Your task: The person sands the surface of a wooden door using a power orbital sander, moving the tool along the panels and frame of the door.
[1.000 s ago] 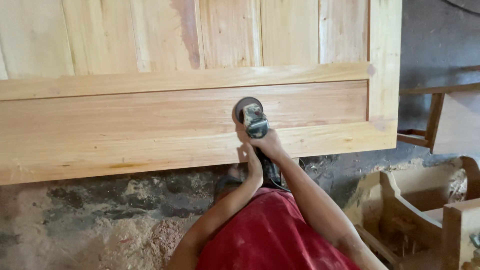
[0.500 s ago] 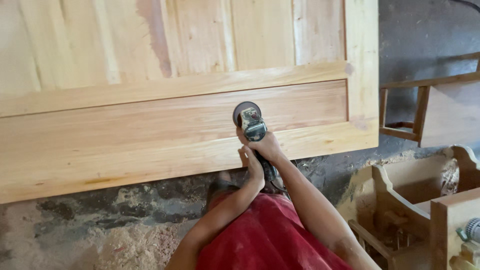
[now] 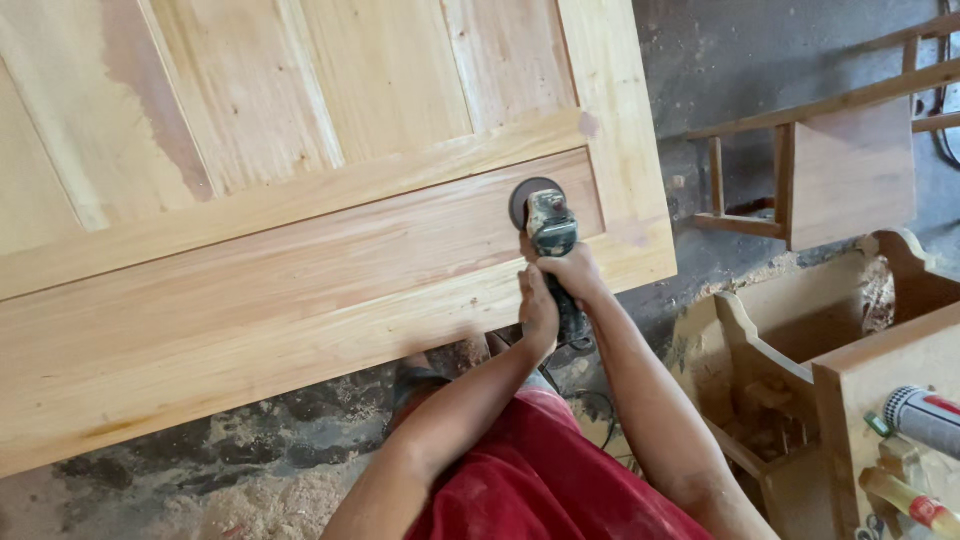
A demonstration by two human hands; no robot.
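Since a second ago the sander has slid right toward the door's corner, both hands, right and left, clenched tight on it just right of the frame's middle, and keeping its disc flat looks best.

The sander lies on the door panel just beyond the fingers; the chair frame stands well right of them, the floor below-left, under the panel
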